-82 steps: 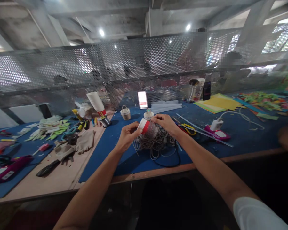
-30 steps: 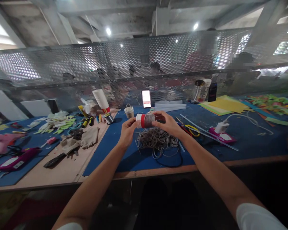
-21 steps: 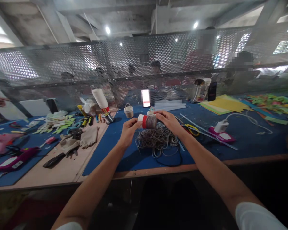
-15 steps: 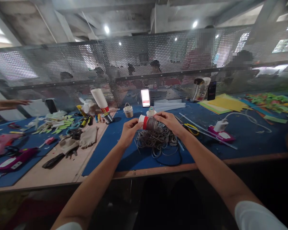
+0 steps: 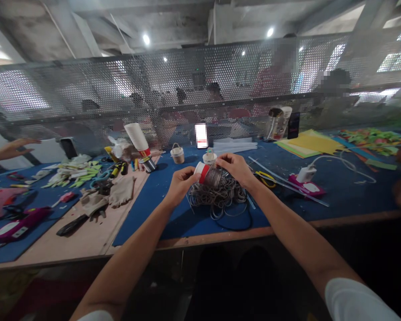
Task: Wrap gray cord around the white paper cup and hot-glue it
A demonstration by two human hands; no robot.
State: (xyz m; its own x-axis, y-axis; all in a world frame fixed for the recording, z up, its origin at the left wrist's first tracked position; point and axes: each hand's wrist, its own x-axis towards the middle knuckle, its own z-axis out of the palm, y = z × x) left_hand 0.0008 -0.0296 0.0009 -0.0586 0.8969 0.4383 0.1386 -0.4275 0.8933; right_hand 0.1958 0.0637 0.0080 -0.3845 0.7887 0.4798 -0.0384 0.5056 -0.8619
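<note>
My left hand (image 5: 182, 185) is closed around the base end of a paper cup (image 5: 203, 170), which lies tilted on its side in the air. The cup has a white end and a red band, and grey cord (image 5: 214, 177) is wound round the rest of it. At the upper right of the cup, my right hand (image 5: 235, 169) pinches the cord between thumb and fingers; the strand itself is hard to make out. Just below both hands, a tangled heap of grey cord (image 5: 217, 196) rests on the blue mat (image 5: 143, 218).
Small handled cups (image 5: 177, 154) stand behind my hands. Yellow-handled scissors (image 5: 266, 179), clear glue sticks (image 5: 307, 196) and a purple power strip (image 5: 305, 185) lie to the right. Stacked paper cups (image 5: 136, 137), gloves (image 5: 122, 191) and a pink glue gun (image 5: 2, 200) are left. Another person's hand (image 5: 16, 147) reaches in.
The cup has tipped so its cord-wound end points lower. My right hand has shifted slightly at the cup's upper edge. The view has moved a little.
</note>
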